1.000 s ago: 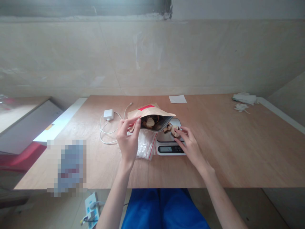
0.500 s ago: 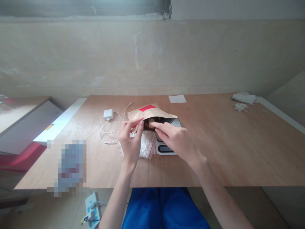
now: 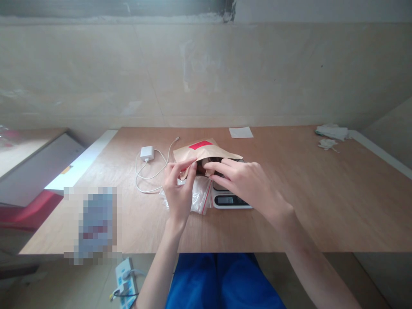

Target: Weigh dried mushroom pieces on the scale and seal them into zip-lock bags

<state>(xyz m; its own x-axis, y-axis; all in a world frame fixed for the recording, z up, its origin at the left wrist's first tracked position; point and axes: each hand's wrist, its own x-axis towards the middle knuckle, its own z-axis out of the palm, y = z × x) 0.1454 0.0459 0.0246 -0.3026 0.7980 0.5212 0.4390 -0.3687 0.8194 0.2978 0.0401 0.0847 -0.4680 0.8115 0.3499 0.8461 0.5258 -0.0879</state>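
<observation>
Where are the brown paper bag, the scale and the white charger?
Brown paper bag [image 3: 210, 152], head view: tan outer side.
Scale [image 3: 229, 200], head view: front display.
White charger [image 3: 147, 153], head view: middle of its block.

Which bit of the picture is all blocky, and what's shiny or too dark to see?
In the head view, a pixelated patch covers the front left of the table; also in the head view, the clear zip-lock bags show bright glints, the inside of the kraft paper bag is mostly dark shadow, and digits on the kitchen scale look small and soft.

the bag [image 3: 219, 152] and right fingers [image 3: 222, 167] partly hide the scale [image 3: 232, 206].
</observation>
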